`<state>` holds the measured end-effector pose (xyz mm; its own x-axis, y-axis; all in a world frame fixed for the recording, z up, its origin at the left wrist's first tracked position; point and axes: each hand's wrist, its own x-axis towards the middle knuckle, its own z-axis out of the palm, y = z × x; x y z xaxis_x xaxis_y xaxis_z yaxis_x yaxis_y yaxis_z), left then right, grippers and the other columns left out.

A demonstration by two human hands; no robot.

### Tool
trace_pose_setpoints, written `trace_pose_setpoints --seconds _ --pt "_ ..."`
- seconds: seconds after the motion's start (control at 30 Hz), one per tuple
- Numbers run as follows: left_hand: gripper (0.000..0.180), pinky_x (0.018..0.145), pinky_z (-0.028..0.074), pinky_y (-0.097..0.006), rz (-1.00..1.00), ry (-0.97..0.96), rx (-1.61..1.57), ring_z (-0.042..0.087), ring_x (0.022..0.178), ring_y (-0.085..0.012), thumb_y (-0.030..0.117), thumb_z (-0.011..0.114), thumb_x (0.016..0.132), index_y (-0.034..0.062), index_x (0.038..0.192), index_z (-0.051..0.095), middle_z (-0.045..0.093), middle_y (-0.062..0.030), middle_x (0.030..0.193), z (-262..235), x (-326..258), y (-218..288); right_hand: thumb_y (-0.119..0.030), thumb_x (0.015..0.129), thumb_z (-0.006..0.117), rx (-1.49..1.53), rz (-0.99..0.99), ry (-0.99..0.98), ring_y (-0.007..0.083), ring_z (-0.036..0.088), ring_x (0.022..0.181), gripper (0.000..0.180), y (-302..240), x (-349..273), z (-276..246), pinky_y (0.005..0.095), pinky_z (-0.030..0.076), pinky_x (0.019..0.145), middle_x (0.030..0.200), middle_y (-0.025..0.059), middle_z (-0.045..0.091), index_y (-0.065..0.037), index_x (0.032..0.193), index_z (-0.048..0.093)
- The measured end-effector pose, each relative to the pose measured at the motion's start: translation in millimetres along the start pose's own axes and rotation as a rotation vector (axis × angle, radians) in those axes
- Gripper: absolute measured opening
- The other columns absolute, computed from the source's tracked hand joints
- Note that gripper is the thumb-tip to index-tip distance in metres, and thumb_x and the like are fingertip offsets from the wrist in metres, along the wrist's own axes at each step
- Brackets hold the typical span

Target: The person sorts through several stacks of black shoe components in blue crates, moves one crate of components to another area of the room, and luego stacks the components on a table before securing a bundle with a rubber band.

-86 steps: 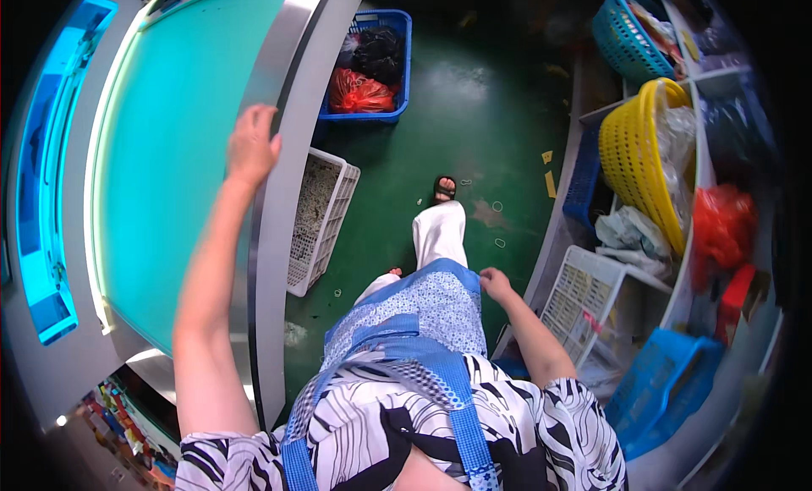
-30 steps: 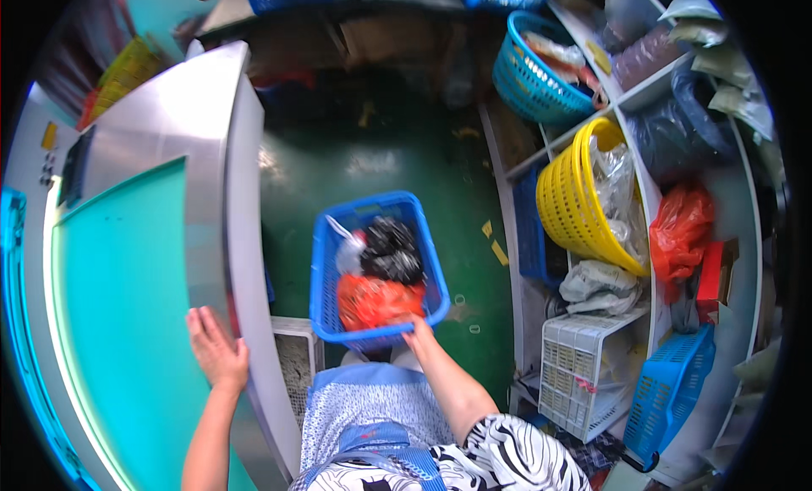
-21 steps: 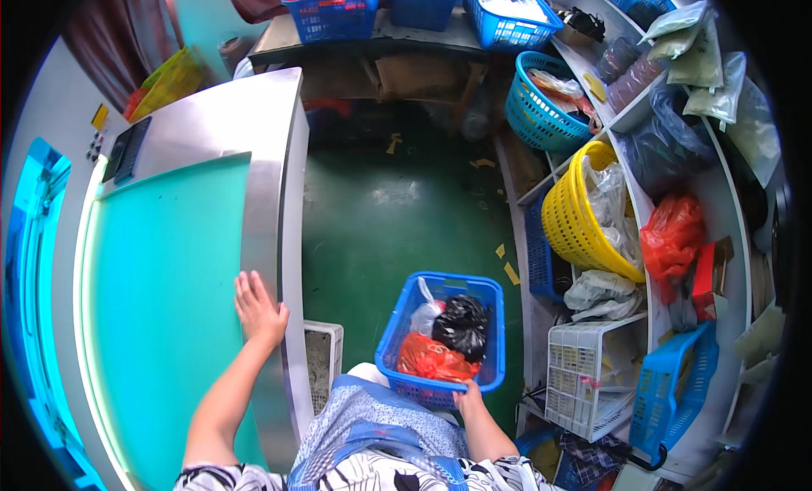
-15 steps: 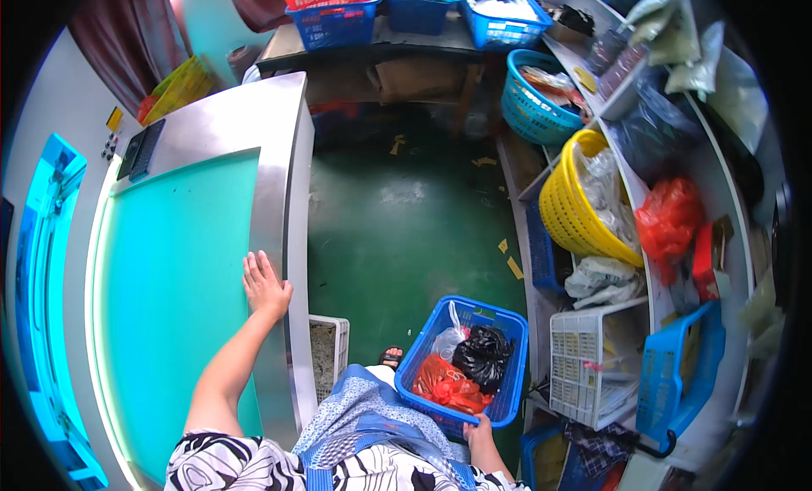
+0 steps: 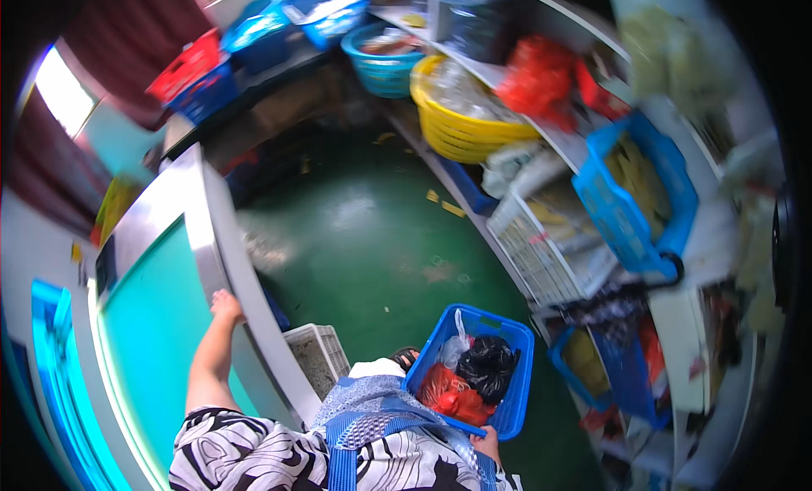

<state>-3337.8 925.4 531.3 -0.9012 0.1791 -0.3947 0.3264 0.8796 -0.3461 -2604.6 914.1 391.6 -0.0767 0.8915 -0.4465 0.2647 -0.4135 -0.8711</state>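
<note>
the left hand (image 5: 226, 304) lay flat and open, palm down, on the steel rim of the bench (image 5: 222, 237), its teal top spreading to the left of the hand. just right of it and lower, a white slatted crate (image 5: 317, 356) stood on the green floor (image 5: 355, 229) against the bench's side.

the right hand (image 5: 487, 441) was closed on the near rim of a blue plastic basket (image 5: 507, 389), fingers curled over the edge. inside the basket, just ahead of that hand, lay a red plastic bag (image 5: 444, 394), a black bag (image 5: 489, 364) beside it and a clear, whitish bag (image 5: 455, 349) at the far end. the basket was held low, close in front of the person's patterned apron.

farther right of the right hand ran shelves: a white wire crate (image 5: 550, 246), a tilted blue crate (image 5: 639, 195), and beyond them a yellow round basket (image 5: 461, 119) with a red bag (image 5: 537, 76) beside it. a teal round basket (image 5: 381, 60) sat past that. well ahead of the left hand, red and blue crates (image 5: 199, 76) were stacked on a far shelf, and a yellow sheet (image 5: 114, 208) leaned by the bench's far end. the shelf contents were too blurred to tell.
</note>
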Motion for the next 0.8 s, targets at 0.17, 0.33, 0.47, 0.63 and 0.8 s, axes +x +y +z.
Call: trace_pose_setpoints --seconds 0.17,0.33,0.47,0.63,0.8 --pt "0.031 0.077 0.053 -0.038 0.417 -0.077 0.718 0.063 0.102 -0.0233 0.028 0.068 0.074 0.0176 0.103 0.07 0.066 -0.0061 0.111 -47 -29 86 0.008 0.078 0.055 -0.325 -0.147 0.096 0.0081 0.046 0.062 0.017 -26 -57 -8 0.0222 0.048 0.063 0.071 0.0026 0.045 -0.004 0.086 0.047" --pt "0.043 0.084 0.049 -0.045 0.918 0.012 0.408 0.059 0.102 -0.0352 0.027 0.059 0.074 0.0037 0.111 0.059 0.063 -0.0184 0.108 -29 -112 251 -0.021 0.075 0.067 1.363 0.8 0.79 0.0076 0.051 0.069 0.016 109 -117 0 0.024 0.049 0.063 0.076 -0.0052 0.05 -0.017 0.079 0.052" --pt "0.052 0.082 0.049 -0.043 1.362 -0.084 0.463 0.061 0.097 -0.034 0.037 0.067 0.074 0.0068 0.115 0.054 0.064 -0.0166 0.105 30 -136 313 -0.01 0.083 0.061 1.385 0.539 0.963 0.0147 0.056 0.079 0.023 74 -119 4 0.0279 0.051 0.072 0.096 0.0022 0.055 -0.016 0.105 0.057" --pt "0.044 0.082 0.049 -0.036 1.631 -0.32 0.628 0.064 0.095 -0.0268 0.027 0.067 0.074 0.0056 0.112 0.057 0.068 -0.0126 0.099 56 -277 403 -0.004 0.063 0.07 1.55 0.818 1.412 0.0243 0.054 0.059 0.023 39 -132 6 0.0384 0.049 0.052 0.071 0.0087 0.054 -0.006 0.082 0.057" --pt "0.047 0.08 0.05 -0.037 1.951 -0.342 0.923 0.064 0.094 -0.0258 0.031 0.07 0.075 0.0099 0.114 0.055 0.066 -0.0113 0.103 65 -391 425 -0.005 0.062 0.068 1.682 0.916 1.576 0.0195 0.048 0.054 0.019 26 -118 53 0.0356 0.042 0.043 0.068 0.0068 0.051 -0.007 0.074 0.053"
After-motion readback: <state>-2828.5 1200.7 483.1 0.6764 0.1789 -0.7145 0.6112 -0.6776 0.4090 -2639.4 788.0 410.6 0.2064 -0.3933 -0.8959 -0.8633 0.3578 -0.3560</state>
